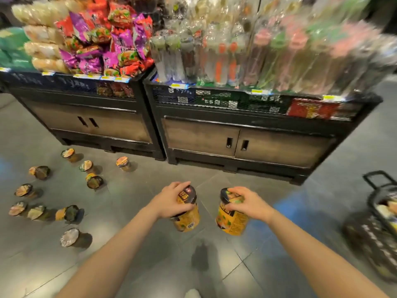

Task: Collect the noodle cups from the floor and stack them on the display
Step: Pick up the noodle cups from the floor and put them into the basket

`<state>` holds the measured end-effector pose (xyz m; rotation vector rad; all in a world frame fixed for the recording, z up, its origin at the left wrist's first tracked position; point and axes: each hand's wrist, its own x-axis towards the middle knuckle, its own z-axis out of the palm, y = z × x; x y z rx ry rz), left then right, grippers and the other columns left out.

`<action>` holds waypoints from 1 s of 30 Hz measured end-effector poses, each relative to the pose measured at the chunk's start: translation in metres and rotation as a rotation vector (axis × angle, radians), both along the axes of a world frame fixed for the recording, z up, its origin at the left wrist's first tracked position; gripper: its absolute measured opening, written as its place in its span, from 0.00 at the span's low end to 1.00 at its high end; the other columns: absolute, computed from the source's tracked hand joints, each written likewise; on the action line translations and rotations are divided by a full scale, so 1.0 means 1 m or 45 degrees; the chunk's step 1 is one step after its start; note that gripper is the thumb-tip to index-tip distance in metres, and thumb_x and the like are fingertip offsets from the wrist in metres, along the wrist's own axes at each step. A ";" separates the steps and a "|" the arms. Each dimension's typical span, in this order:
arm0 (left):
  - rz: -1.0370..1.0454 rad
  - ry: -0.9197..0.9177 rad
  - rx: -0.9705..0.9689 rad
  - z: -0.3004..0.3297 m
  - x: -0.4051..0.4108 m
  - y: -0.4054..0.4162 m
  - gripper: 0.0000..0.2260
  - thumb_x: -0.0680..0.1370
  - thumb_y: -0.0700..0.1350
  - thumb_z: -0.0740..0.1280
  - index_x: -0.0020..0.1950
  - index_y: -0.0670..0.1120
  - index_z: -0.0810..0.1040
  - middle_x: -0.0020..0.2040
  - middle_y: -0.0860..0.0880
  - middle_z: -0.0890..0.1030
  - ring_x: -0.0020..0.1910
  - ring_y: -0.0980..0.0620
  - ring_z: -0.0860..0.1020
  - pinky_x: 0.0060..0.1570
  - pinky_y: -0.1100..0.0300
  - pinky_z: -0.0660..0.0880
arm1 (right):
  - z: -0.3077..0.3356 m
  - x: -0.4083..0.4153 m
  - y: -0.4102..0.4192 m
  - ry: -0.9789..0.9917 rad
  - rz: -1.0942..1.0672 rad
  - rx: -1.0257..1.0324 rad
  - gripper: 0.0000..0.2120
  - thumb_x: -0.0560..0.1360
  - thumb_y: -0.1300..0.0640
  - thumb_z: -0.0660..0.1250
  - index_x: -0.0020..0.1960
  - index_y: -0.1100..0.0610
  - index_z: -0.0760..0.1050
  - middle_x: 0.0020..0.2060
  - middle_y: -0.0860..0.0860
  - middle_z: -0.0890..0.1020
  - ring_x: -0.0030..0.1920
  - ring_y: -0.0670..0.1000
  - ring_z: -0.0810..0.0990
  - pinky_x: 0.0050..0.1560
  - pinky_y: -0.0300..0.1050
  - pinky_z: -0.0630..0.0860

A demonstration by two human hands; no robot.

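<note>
I carry two yellow noodle cups with dark lids above the grey floor. My left hand (pixel 171 202) grips the lid end of one cup (pixel 189 219). Over on the other side, my right hand (pixel 247 204) grips the top of the second cup (pixel 233 221). Several more noodle cups (pixel 71 214) lie scattered on the floor to the left, some upright like the one at the front (pixel 69 237), some on their sides. The display (pixel 242 134), two dark cabinets piled with packaged food, stands straight ahead.
The left cabinet (pixel 90 121) holds bright noodle packets (pixel 103 44). Clear long packs (pixel 236 50) crowd the right one. A black wheeled basket (pixel 378 222) with goods stands at the right edge. A white shoe tip (pixel 192 293) shows at the bottom.
</note>
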<state>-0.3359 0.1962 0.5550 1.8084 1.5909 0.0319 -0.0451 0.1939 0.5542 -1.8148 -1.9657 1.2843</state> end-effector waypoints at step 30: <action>-0.545 0.028 -0.059 -0.032 0.536 0.028 0.45 0.62 0.73 0.61 0.77 0.61 0.55 0.74 0.51 0.62 0.71 0.45 0.63 0.68 0.46 0.68 | -0.028 0.510 -0.077 0.058 -0.610 -0.109 0.30 0.68 0.47 0.76 0.68 0.48 0.72 0.62 0.47 0.72 0.62 0.49 0.73 0.60 0.44 0.69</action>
